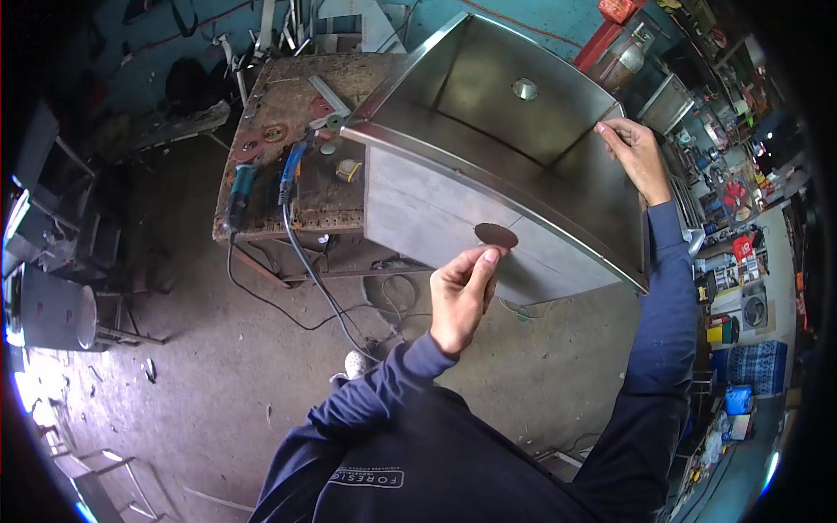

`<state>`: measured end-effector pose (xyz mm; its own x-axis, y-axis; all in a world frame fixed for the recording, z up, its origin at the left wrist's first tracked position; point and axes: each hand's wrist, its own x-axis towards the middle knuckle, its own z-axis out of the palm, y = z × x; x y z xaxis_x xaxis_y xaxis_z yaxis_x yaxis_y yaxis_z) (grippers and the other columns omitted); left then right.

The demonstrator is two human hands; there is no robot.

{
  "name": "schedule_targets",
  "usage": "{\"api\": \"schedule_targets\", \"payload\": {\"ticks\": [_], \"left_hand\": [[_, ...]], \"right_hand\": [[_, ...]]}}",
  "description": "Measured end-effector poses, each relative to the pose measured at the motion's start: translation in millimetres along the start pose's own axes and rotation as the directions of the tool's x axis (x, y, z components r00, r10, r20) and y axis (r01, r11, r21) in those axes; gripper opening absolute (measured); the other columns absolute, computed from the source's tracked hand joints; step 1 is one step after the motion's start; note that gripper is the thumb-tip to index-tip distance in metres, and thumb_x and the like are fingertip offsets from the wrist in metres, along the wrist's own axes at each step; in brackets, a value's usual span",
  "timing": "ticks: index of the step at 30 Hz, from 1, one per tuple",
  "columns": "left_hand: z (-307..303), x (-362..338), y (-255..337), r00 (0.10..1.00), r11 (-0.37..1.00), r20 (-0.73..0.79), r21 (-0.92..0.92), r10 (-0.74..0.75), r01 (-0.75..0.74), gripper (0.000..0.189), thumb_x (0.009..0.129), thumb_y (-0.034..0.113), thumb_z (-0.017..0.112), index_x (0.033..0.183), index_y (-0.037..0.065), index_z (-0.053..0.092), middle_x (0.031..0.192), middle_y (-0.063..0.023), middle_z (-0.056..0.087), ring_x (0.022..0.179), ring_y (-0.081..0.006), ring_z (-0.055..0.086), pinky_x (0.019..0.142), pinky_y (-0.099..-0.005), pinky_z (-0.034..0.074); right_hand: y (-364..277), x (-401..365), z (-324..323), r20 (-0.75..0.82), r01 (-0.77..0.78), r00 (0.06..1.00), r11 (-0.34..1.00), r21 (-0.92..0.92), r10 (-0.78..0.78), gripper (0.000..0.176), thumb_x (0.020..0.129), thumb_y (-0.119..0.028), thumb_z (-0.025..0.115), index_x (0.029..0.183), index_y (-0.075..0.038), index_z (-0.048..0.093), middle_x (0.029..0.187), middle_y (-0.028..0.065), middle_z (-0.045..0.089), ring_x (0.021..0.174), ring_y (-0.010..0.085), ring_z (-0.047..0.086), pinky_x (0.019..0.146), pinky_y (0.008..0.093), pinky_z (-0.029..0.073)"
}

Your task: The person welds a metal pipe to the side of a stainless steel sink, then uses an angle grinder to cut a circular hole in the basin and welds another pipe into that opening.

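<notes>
A large open-topped sheet-metal box (418, 209) is tilted at the front of the workbench, its pale outer side facing me. A dark round spot (496, 234), which looks like a cut hole, lies on that side where faint lines cross. My left hand (462, 301) is closed in a pinch, thumb and fingertips at the spot's lower edge. What lies between those fingers is too small to make out. My right hand (636, 157) is bent over the box's right edge, fingers curled toward the inside. A shiny round fitting (525, 88) shows on the inner wall.
On the wooden workbench (292, 83) lie a teal power tool (240, 193), a blue-handled tool (293, 166), a yellow tape measure (349, 170) and reddish discs (248, 146). Cables (323, 279) hang to the floor. Cluttered shelves (741, 288) line the right side.
</notes>
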<state>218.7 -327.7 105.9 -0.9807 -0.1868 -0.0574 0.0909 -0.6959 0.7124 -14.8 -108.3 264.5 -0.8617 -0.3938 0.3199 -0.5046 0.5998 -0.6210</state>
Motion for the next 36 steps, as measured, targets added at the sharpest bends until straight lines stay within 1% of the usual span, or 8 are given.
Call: {"api": "schedule_targets", "payload": {"ticks": [11, 20, 23, 25, 28, 30, 33, 36], "left_hand": [[9, 16, 28, 0.993, 0.996, 0.093, -0.049, -0.074, 0.079, 0.020, 0.098, 0.021, 0.069, 0.092, 0.003, 0.073, 0.067, 0.0013, 0.059, 0.048, -0.0037, 0.044, 0.042, -0.0205, 0.030], [-110, -1, 33, 0.985, 0.895, -0.046, 0.426, 0.165, -0.131, 0.032, 0.106, 0.027, 0.055, 0.102, 0.000, 0.071, 0.065, 0.0024, 0.058, 0.058, -0.0026, 0.049, 0.052, -0.0209, 0.039], [-214, 24, 56, 0.897, 0.620, -0.117, 0.760, 0.425, -0.195, 0.030, 0.105, 0.024, 0.058, 0.100, -0.003, 0.071, 0.071, -0.0056, 0.065, 0.063, -0.0068, 0.056, 0.056, -0.0255, 0.046], [-281, 50, 93, 0.752, 0.129, 0.081, 0.968, 0.654, -0.217, 0.018, 0.093, 0.011, 0.067, 0.108, 0.003, 0.072, 0.086, -0.0177, 0.073, 0.073, -0.0233, 0.072, 0.066, -0.0359, 0.055], [-393, 104, 139, 0.842, 0.014, -0.056, 0.998, 0.537, 0.057, 0.033, 0.092, 0.032, 0.068, 0.115, 0.009, 0.071, 0.094, -0.0179, 0.073, 0.086, -0.0353, 0.072, 0.075, -0.0439, 0.056], [-444, 156, 162, 0.925, -0.364, -0.036, 0.913, 0.377, 0.184, 0.047, 0.087, 0.050, 0.071, 0.110, 0.009, 0.072, 0.097, -0.0197, 0.071, 0.091, -0.0404, 0.068, 0.079, -0.0483, 0.054], [-495, 224, 174, 0.937, -0.367, -0.050, 0.912, 0.347, 0.184, 0.081, 0.078, 0.061, 0.074, 0.144, 0.020, 0.052, 0.119, -0.0249, 0.067, 0.110, -0.0444, 0.064, 0.096, -0.0536, 0.048], [-594, 309, 157, 0.965, -0.441, 0.031, 0.893, 0.262, 0.091, 0.108, 0.073, 0.064, 0.077, 0.154, 0.008, 0.033, 0.141, -0.0256, 0.053, 0.127, -0.0418, 0.054, 0.105, -0.0513, 0.044]], "right_hand": [[1, -10, 1, -0.067, 0.005, 0.998, 1.000, 0.004, -0.005, 0.021, 0.098, -0.021, 0.068, 0.099, -0.001, 0.072, 0.072, -0.0039, 0.058, 0.064, 0.0045, 0.051, 0.057, 0.0220, 0.040], [22, -8, -7, -0.070, 0.062, 0.996, 0.998, -0.017, -0.063, 0.023, 0.101, -0.022, 0.063, 0.101, 0.000, 0.070, 0.074, -0.0038, 0.055, 0.067, 0.0041, 0.049, 0.059, 0.0216, 0.038], [25, -9, -13, -0.024, 0.070, 0.997, 0.998, 0.005, -0.070, 0.024, 0.104, -0.020, 0.058, 0.107, 0.002, 0.068, 0.078, -0.0021, 0.055, 0.071, 0.0051, 0.051, 0.065, 0.0217, 0.041], [-2, -18, -21, 0.032, 0.052, 0.998, 0.998, 0.039, -0.054, 0.025, 0.104, -0.019, 0.057, 0.112, 0.003, 0.067, 0.082, -0.0005, 0.057, 0.076, 0.0068, 0.053, 0.070, 0.0227, 0.043], [-101, -60, -15, -0.034, 0.120, 0.992, 0.984, -0.128, -0.126, 0.032, 0.096, -0.021, 0.067, 0.120, -0.001, 0.066, 0.090, 0.0026, 0.060, 0.087, 0.0112, 0.057, 0.082, 0.0271, 0.046], [-163, -94, 11, -0.092, 0.177, 0.971, 0.921, -0.347, -0.221, 0.053, 0.081, -0.026, 0.080, 0.128, -0.007, 0.064, 0.098, 0.0051, 0.063, 0.094, 0.0164, 0.059, 0.087, 0.0310, 0.047], [-213, -136, 71, -0.111, 0.041, 0.980, 0.719, -0.694, -0.163, 0.097, 0.055, -0.029, 0.092, 0.143, -0.011, 0.055, 0.121, 0.0091, 0.062, 0.110, 0.0269, 0.059, 0.103, 0.0407, 0.043], [-205, -153, 127, -0.168, -0.079, 0.981, 0.594, -0.800, -0.096, 0.119, 0.050, -0.041, 0.093, 0.155, -0.024, 0.040, 0.127, 0.0058, 0.054, 0.114, 0.0253, 0.054, 0.106, 0.0488, 0.038]]}}
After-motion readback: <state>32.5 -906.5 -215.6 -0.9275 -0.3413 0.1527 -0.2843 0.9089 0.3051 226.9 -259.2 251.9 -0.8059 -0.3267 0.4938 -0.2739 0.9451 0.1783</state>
